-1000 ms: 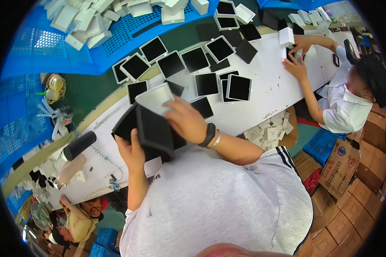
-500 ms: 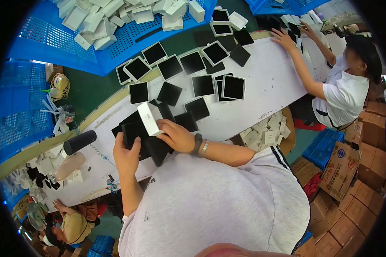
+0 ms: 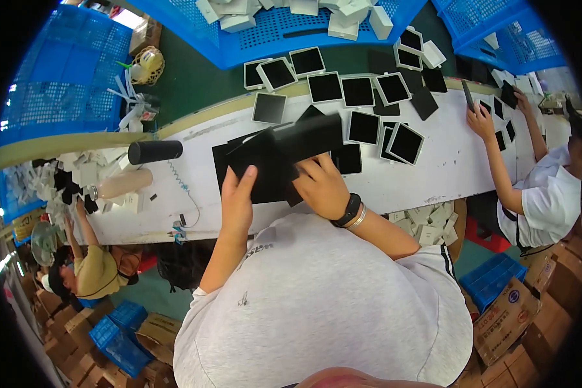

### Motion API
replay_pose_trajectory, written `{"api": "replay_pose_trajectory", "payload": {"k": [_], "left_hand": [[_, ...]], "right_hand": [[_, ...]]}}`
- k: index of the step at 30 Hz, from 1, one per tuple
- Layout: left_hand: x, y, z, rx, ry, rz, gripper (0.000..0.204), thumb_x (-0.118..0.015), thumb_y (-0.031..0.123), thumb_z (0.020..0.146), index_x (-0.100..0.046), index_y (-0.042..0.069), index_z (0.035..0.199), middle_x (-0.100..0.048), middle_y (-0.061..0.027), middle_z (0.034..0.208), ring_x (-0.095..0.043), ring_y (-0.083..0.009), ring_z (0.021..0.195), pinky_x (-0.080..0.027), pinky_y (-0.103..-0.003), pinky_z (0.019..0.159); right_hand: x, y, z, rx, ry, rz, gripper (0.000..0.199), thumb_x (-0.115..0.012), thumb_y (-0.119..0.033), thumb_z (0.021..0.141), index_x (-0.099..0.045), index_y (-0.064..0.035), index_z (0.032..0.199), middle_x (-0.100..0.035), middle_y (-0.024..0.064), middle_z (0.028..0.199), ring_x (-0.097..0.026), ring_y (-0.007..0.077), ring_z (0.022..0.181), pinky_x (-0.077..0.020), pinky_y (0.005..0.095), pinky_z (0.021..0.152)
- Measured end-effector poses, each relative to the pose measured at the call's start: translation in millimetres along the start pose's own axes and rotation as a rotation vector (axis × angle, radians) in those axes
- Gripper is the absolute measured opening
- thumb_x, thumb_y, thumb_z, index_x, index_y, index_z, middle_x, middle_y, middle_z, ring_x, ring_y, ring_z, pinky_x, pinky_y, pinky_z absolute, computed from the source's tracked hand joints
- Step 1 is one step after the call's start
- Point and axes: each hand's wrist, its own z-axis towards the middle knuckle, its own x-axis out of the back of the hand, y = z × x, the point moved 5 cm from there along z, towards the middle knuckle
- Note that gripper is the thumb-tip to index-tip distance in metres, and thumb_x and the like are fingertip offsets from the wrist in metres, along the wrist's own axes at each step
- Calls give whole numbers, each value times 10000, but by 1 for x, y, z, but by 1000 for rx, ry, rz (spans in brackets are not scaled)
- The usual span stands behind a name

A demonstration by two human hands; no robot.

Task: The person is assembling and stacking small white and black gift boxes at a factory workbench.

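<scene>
My left hand point(image 3: 237, 202) grips the edge of a flat black square piece point(image 3: 262, 169), its thumb on top. My right hand point(image 3: 324, 187) has its fingers curled at the right side of the black pieces, and what they pinch is partly hidden. A second black piece point(image 3: 309, 137) stands tilted just above the right fingers. More black sheets lie beneath both hands on the white table point(image 3: 197, 169). Shallow white boxes with black insides, such as one open box point(image 3: 364, 127), are spread beyond my hands.
Blue crates point(image 3: 291, 39) with small white boxes stand along the far side. A black cylinder point(image 3: 155, 152) and a beige bottle point(image 3: 119, 184) lie to the left. One co-worker point(image 3: 540, 187) handles black pieces at the right; another point(image 3: 97, 268) sits at the left. Cartons point(image 3: 514, 317) are stacked behind.
The white box in my right hand no longer shows; a tilted black piece is now above those fingers. The view has shifted, and the co-worker at the right has lifted a black piece.
</scene>
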Motion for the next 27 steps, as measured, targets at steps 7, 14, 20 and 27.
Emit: {"api": "replay_pose_trajectory", "payload": {"k": [7,14,20,27], "left_hand": [[10,-11,-2,38,-66,-56,281,-574,44,876,-525,2,1150,-602,-49,1066,-552,-126,974,-409,-265,908],[16,-20,-16,-42,-88,175,685,-649,59,804,-270,96,1374,-376,-138,1329,-405,-198,1183,-354,-314,982],[0,-6,-26,-42,-84,166,681,-652,64,811,-276,110,1376,-424,-114,1256,-422,-204,1159,-318,-322,1019],[6,-9,-26,-125,-10,235,414,-593,112,892,-390,87,1251,-512,-49,1061,-485,-128,1009,-390,-260,871]], "right_hand": [[-11,27,-28,-365,163,1090,424,-675,-12,770,-482,-59,1144,-548,139,1142,-491,274,1122,-433,377,910],[3,28,-16,-348,-78,722,523,-716,-23,743,-448,-30,1192,-528,77,1124,-559,165,1017,-457,292,856],[-15,36,-40,-878,105,1240,294,-628,-137,871,-558,-13,1128,-607,82,1030,-618,211,885,-498,304,804],[-1,62,-45,-980,358,1418,373,-557,-164,919,-450,-15,1244,-607,145,1049,-652,268,861,-559,355,757]]}}
